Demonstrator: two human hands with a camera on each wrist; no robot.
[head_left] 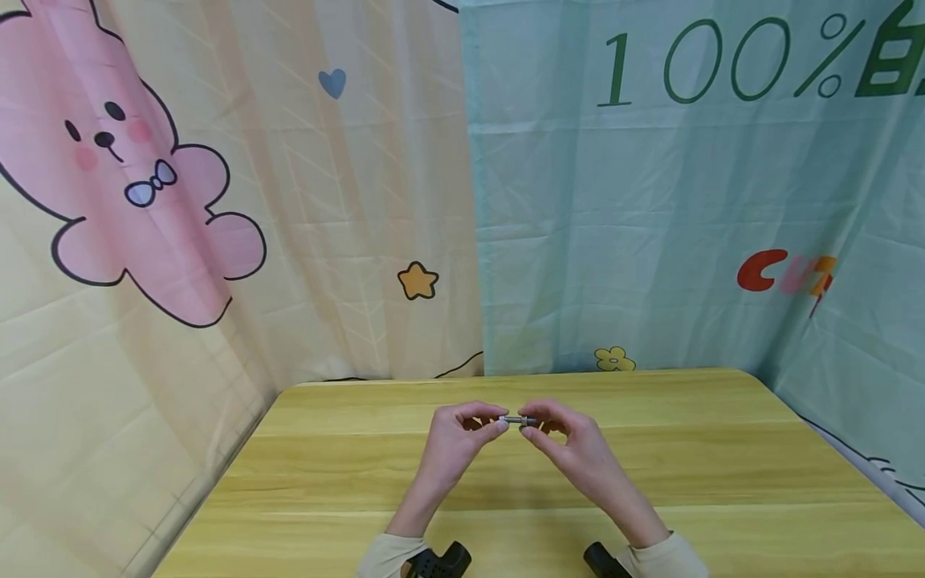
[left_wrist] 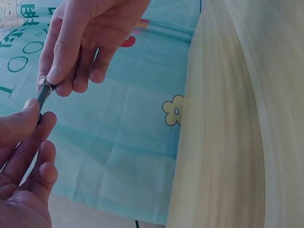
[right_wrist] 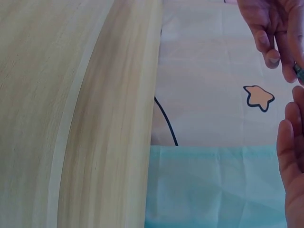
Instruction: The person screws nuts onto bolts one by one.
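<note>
Between both hands, over the wooden table, lies a small metal bolt (head_left: 512, 420) held roughly level. My left hand (head_left: 458, 440) pinches one end of it between thumb and fingertips. At the other end, my right hand (head_left: 574, 448) has thumb and fingertips around a nut (left_wrist: 44, 81). Bare thread of the bolt (left_wrist: 42, 96) shows between the two hands in the left wrist view. The right wrist view catches only a dark bit of the bolt (right_wrist: 299, 71) at its edge, beside the left hand (right_wrist: 273, 28).
The light wooden table (head_left: 325, 482) spreads under and around both hands. Behind it hang a cream curtain (head_left: 303, 241) with a pink bear and a light blue curtain (head_left: 614, 225) with printed lettering. Black wrist devices (head_left: 442, 560) sit at the sleeves.
</note>
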